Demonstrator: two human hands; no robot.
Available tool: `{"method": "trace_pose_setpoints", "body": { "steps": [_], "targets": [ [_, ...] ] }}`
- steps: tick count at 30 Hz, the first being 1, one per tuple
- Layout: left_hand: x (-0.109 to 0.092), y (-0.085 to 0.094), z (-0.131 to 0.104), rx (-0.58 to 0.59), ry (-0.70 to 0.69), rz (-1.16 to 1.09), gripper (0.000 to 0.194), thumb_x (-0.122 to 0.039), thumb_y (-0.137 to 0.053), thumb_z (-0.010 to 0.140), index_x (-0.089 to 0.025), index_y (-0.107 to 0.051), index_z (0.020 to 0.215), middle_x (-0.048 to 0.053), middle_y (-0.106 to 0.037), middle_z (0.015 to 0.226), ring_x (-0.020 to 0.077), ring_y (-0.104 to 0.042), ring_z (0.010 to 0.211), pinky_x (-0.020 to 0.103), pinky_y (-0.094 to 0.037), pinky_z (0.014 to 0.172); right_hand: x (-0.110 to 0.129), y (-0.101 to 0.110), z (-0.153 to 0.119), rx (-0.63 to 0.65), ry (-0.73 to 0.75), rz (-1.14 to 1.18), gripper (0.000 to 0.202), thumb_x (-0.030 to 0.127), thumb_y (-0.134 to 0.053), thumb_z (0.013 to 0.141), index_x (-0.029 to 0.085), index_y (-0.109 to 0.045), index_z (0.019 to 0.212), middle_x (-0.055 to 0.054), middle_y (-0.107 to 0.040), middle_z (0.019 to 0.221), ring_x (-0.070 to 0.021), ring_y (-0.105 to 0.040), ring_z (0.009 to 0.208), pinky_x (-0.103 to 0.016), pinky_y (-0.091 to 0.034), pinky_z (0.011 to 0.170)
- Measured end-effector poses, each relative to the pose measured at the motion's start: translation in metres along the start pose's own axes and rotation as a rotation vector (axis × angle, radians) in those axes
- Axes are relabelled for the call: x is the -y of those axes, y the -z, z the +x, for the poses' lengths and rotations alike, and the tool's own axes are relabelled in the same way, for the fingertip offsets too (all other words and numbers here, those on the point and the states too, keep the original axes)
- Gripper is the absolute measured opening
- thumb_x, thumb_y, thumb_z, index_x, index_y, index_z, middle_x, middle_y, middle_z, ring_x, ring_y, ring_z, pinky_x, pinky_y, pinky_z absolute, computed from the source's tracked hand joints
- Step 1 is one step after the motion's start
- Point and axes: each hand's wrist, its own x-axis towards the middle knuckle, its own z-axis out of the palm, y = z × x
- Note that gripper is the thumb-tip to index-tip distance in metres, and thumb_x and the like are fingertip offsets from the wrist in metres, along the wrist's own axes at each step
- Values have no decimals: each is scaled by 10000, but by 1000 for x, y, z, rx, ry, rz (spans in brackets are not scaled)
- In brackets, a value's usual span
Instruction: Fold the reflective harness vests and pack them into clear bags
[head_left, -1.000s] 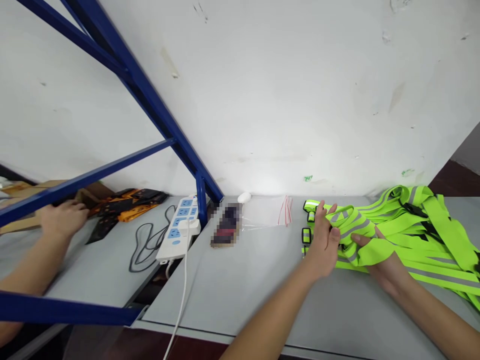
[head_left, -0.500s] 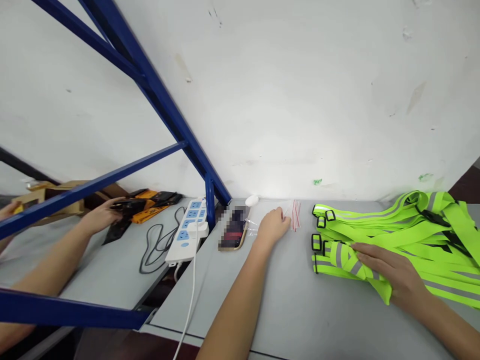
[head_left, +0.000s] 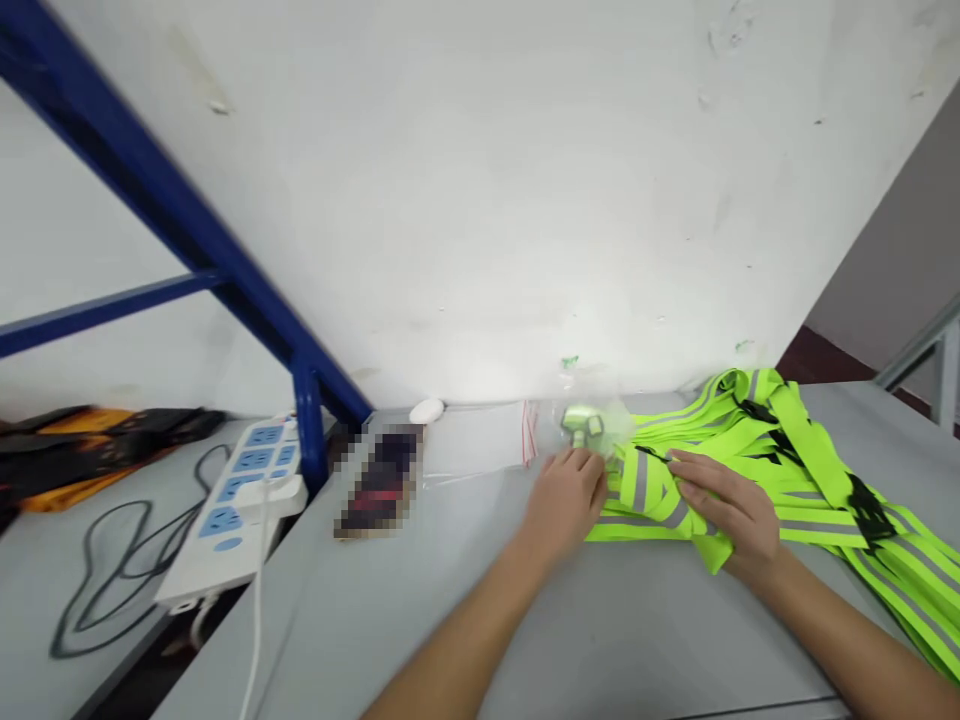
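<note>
Bundle (head_left: 657, 490) of folded lime webbing sits at the near left of the loose straps (head_left: 817, 433), under the close-set fingers of the right hand (head_left: 733, 508); firm, even pressure should keep its folds tight. The left hand (head_left: 566, 500) curls by a clear bag (head_left: 609, 412), fingertips hidden, grip unclear; thin film is best handled gently by its edge
</note>
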Motion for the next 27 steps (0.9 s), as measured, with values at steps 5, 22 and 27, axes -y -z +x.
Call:
{"method": "trace_pose_setpoints", "body": {
  "steps": [5, 22, 27],
  "targets": [
    [-4, -14, 3, 86, 45, -370, 135, -115, -620, 719, -208, -599, 814, 36, -636, 896, 202, -584, 840, 279, -452, 705, -4, -10, -6, 130, 118, 18, 300, 103, -585, 853, 307, -696, 1043, -29, -734, 1078, -241, -633, 1129, -439, -546, 939],
    [11, -17, 2, -468, -239, -115, 158, -110, -512, 905, -210, -632, 927, 18, -719, 935, 202, -556, 909, 371, -429, 850, -18, -8, 0, 149, 212, -408, 272, 41, -468, 855, 191, -622, 1022, -124, -699, 1100, -194, -673, 889, -300, -542, 678],
    [1, -17, 2, -542, -322, -65, 173, -72, -529, 883, -207, -628, 926, 6, -739, 953, 200, -550, 897, 379, -402, 845, -15, -11, 1, 268, 179, -487, 332, -5, -414, 811, 198, -614, 982, -116, -598, 1327, -179, -660, 818, -298, -516, 628]
  ]
}}
